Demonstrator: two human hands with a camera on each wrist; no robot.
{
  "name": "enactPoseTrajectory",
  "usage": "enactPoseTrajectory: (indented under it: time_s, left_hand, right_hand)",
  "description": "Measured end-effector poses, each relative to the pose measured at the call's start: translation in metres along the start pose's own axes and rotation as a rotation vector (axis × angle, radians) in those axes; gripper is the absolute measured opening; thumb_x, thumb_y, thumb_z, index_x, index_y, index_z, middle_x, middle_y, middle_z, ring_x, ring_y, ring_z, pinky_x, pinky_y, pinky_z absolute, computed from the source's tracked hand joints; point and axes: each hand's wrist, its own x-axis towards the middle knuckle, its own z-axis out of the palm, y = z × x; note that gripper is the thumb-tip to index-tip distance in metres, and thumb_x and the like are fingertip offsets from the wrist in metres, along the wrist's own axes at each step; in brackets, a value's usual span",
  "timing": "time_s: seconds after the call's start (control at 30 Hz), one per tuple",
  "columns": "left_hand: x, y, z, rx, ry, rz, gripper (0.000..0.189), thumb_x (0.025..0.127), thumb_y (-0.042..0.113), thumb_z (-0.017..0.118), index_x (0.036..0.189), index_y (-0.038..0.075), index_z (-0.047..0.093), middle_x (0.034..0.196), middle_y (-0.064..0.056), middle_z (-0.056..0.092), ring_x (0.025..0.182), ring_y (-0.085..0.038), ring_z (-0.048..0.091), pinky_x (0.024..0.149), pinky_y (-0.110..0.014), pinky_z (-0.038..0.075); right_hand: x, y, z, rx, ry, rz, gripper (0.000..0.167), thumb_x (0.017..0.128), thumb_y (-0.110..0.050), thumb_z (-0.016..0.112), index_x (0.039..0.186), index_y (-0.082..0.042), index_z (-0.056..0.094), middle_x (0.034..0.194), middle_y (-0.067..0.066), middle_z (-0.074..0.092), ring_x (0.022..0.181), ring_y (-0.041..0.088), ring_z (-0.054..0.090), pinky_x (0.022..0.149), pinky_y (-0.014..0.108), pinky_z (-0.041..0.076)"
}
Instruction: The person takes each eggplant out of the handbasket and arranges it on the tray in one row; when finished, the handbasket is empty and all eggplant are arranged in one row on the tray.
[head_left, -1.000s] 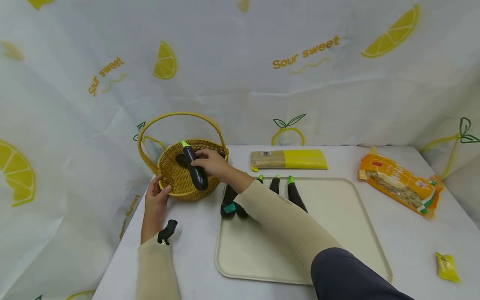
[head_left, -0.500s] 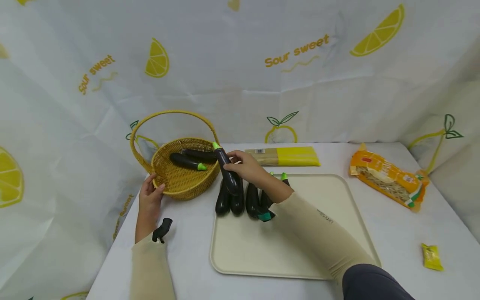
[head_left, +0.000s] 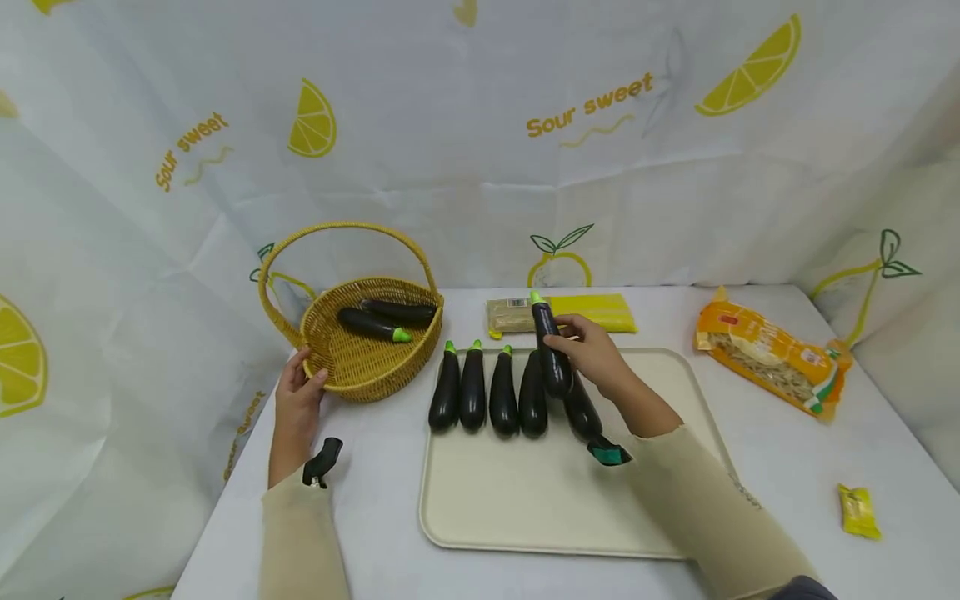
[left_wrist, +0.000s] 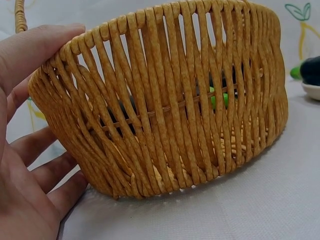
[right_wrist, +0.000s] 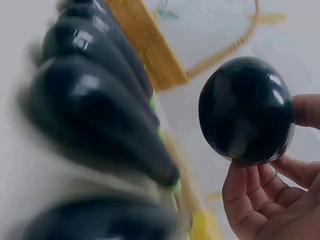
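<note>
My right hand [head_left: 596, 354] pinches a dark eggplant [head_left: 552, 350] with a green stem, raised above the tray [head_left: 540, 508]. In the right wrist view its rounded end [right_wrist: 247, 110] faces the camera, thumb on one side and fingers on the other. Several more eggplants [head_left: 472, 396] lie side by side along the tray's far part; the rightmost [head_left: 582, 410] is partly covered by the held one. My left hand [head_left: 298, 404] grips the wicker basket [head_left: 382, 383] at its left, thumb at the rim [left_wrist: 117, 27] and fingers against the side. Two eggplants [head_left: 366, 323] lie inside the basket.
A yellow-ended flat packet [head_left: 600, 310] lies behind the tray, partly hidden by the right hand. To the right are an orange bag [head_left: 772, 350] and a small yellow packet [head_left: 858, 511]. A white printed curtain [head_left: 450, 208] hangs behind the table.
My right hand has carried the eggplant from over the basket rightward to above the tray, uncovering the row there. The left hand stays at the basket; the head view has shifted slightly.
</note>
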Motion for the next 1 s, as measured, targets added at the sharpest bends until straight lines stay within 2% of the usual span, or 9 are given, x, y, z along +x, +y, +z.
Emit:
enactPoseTrajectory:
  time_s: [0.2, 0.37, 0.47, 0.7, 0.83, 1.0]
  left_hand:
    - [0.001, 0.001, 0.001, 0.005, -0.013, 0.000, 0.050, 0.093, -0.005, 0.060, 0.139, 0.009, 0.043, 0.152, -0.011, 0.030, 0.131, -0.021, 0.036, 0.093, -0.021, 0.042]
    - [-0.001, 0.002, 0.002, -0.011, -0.028, 0.002, 0.050, 0.094, -0.006, 0.057, 0.140, 0.008, 0.042, 0.153, -0.011, 0.028, 0.130, -0.021, 0.036, 0.092, -0.021, 0.043]
    - [-0.002, 0.002, 0.001, -0.013, -0.027, 0.007, 0.050, 0.094, -0.007, 0.057, 0.139, 0.007, 0.043, 0.153, -0.012, 0.028, 0.129, -0.020, 0.038, 0.092, -0.022, 0.044]
    - [-0.002, 0.003, 0.001, -0.023, -0.024, -0.001, 0.049, 0.095, -0.008, 0.055, 0.139, 0.006, 0.041, 0.153, -0.013, 0.028, 0.128, -0.022, 0.038, 0.090, -0.021, 0.044]
    - [-0.001, 0.003, 0.001, -0.020, -0.024, -0.005, 0.050, 0.095, -0.009, 0.054, 0.140, 0.005, 0.039, 0.154, -0.014, 0.027, 0.128, -0.022, 0.038, 0.089, -0.021, 0.044]
    - [0.000, 0.001, 0.001, -0.023, -0.022, 0.006, 0.047, 0.094, -0.008, 0.056, 0.136, 0.007, 0.044, 0.152, -0.016, 0.028, 0.126, -0.022, 0.040, 0.088, -0.022, 0.045]
  right_hand:
    - [-0.019, 0.029, -0.032, -0.004, 0.071, 0.065, 0.060, 0.097, -0.034, 0.060, 0.145, -0.002, 0.040, 0.123, 0.020, 0.048, 0.102, 0.030, 0.053, 0.079, 0.035, 0.050]
    - [-0.033, 0.051, -0.044, -0.031, 0.088, 0.124, 0.060, 0.098, -0.035, 0.058, 0.144, -0.001, 0.040, 0.121, 0.018, 0.047, 0.098, 0.027, 0.052, 0.076, 0.031, 0.051]
    - [-0.036, 0.060, -0.045, -0.080, 0.079, 0.154, 0.060, 0.097, -0.036, 0.058, 0.143, 0.000, 0.041, 0.119, 0.019, 0.049, 0.097, 0.027, 0.050, 0.076, 0.032, 0.050]
    - [-0.034, 0.068, -0.042, -0.343, 0.056, 0.172, 0.058, 0.096, -0.040, 0.057, 0.136, 0.000, 0.048, 0.119, 0.024, 0.057, 0.099, 0.033, 0.055, 0.084, 0.045, 0.046]
    - [-0.033, 0.068, -0.038, -0.406, 0.050, 0.180, 0.057, 0.096, -0.040, 0.057, 0.134, 0.001, 0.049, 0.118, 0.024, 0.059, 0.099, 0.033, 0.057, 0.084, 0.047, 0.046]
    - [-0.029, 0.066, -0.031, -0.455, 0.051, 0.145, 0.057, 0.095, -0.040, 0.058, 0.132, 0.002, 0.051, 0.117, 0.024, 0.061, 0.101, 0.035, 0.059, 0.086, 0.049, 0.046]
